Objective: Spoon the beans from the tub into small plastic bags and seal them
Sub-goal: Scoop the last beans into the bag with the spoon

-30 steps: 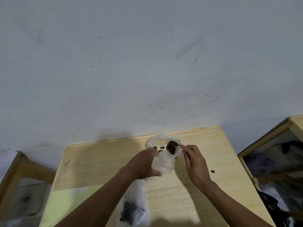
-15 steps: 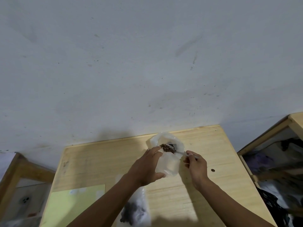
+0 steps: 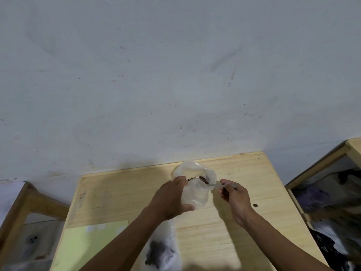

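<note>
A translucent plastic tub [image 3: 195,194] is tipped toward me over the wooden table [image 3: 244,222], and my left hand [image 3: 172,198] grips its side. Dark beans [image 3: 203,179] show inside near its rim. My right hand [image 3: 235,194] pinches the handle of a spoon [image 3: 216,185] whose bowl reaches into the tub among the beans. A clear plastic bag [image 3: 162,249] with a clump of dark beans lies on the table near the front edge, partly under my left forearm.
A pale green sheet [image 3: 88,245] lies on the table's left front. One stray bean [image 3: 255,205] sits to the right of my right hand. Wooden frames with cluttered shelves stand on the left [image 3: 23,212] and right [image 3: 332,182]. A grey wall rises behind.
My right hand has drawn back to the right and now holds the spoon by its handle. The tub has tilted more toward me in my left hand, and the beans have gathered at the spoon.
</note>
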A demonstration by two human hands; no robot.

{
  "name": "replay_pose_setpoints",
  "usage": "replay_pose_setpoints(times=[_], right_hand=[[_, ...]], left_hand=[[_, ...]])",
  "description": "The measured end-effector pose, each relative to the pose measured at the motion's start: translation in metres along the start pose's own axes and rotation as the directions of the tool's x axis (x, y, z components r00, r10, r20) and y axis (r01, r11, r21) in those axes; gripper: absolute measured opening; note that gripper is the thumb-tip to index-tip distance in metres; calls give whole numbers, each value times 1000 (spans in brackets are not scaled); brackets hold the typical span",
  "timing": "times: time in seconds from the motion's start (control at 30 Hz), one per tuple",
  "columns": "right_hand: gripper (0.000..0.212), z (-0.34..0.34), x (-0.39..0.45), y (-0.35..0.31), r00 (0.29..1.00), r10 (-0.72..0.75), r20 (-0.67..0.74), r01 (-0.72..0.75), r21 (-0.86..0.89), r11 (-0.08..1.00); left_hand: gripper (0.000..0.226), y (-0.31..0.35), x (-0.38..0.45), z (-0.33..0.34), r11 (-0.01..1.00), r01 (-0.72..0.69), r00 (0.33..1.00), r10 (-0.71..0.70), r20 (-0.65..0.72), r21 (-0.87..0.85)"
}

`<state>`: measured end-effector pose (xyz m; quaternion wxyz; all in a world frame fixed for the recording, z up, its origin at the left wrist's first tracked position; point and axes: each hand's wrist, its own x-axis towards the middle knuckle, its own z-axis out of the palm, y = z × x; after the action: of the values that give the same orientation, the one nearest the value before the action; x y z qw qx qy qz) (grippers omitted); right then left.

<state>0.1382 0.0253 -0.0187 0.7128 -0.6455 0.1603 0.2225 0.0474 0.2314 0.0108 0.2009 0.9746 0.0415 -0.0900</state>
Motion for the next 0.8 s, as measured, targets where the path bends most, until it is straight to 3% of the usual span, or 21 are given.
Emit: replay_pose_setpoints(times=[0.47,0.8], right_hand=[[22,-19,2,-26,998,-38,-50,41,63,997],[21,-25,-6,-34,995,-92,-37,91,-35,995]], left_hand=[[84,5,-9,7,999,-30,999,31,37,-13],[84,11,-5,2,969,151,988,-148,30,-196]])
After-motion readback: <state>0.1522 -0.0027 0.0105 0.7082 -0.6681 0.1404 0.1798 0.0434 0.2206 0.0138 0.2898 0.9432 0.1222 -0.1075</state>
